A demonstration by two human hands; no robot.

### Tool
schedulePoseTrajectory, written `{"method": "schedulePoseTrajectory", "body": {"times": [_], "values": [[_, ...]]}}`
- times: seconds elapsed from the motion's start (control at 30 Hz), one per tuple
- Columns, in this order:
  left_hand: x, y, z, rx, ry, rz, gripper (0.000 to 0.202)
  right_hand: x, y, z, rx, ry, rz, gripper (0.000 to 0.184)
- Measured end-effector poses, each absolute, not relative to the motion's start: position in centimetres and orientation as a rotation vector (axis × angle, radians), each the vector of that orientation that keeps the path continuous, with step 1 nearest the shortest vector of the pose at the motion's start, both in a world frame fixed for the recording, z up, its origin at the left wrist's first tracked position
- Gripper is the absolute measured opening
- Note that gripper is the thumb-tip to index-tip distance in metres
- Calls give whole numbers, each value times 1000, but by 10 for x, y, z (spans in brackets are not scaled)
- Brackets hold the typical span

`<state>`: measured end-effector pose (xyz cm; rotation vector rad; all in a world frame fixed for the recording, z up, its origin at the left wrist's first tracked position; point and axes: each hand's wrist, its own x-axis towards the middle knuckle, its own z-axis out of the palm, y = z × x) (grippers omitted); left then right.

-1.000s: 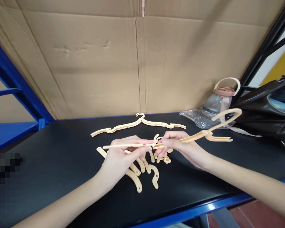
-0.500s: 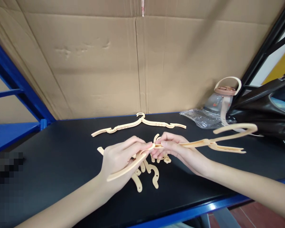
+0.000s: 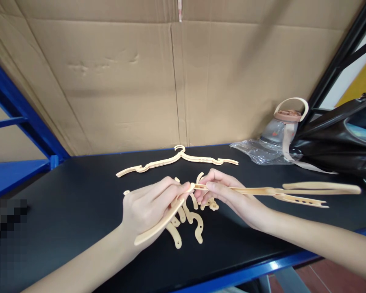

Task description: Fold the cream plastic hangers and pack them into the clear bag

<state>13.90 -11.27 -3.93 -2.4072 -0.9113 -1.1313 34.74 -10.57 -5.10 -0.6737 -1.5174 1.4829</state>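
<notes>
So, one whole hanger [image 3: 181,154] lies on the table [image 3: 79,203]; my left hand [image 3: 155,199] pinches a curved piece [image 3: 160,226] against the part-built hanger [image 3: 256,191] my right hand [image 3: 224,189] grips, fingers closed; loose pieces [image 3: 174,236] lie unjoined beneath.

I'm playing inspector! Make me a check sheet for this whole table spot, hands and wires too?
Surface: black table, with a blue front edge.
Hanger things: whole hanger lying at the back; loose pieces under and between the hands.
Clutter: water bottle, clear plastic and dark bag, back right.
Hands: left hand holds a curved piece; right hand holds a hooked hanger piece. Their ends are close together; whether joined, I cannot tell.
Cables: nothing seen.
Surroundings: cardboard behind, blue frame at left.
</notes>
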Motion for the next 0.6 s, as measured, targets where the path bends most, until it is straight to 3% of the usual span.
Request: {"method": "schedulePoseTrajectory", "body": {"times": [0.6], "values": [[138, -113, -37, -2373, -830, -1121, 19, 346, -106, -47, -649, -1546, 1476, 18]]}}
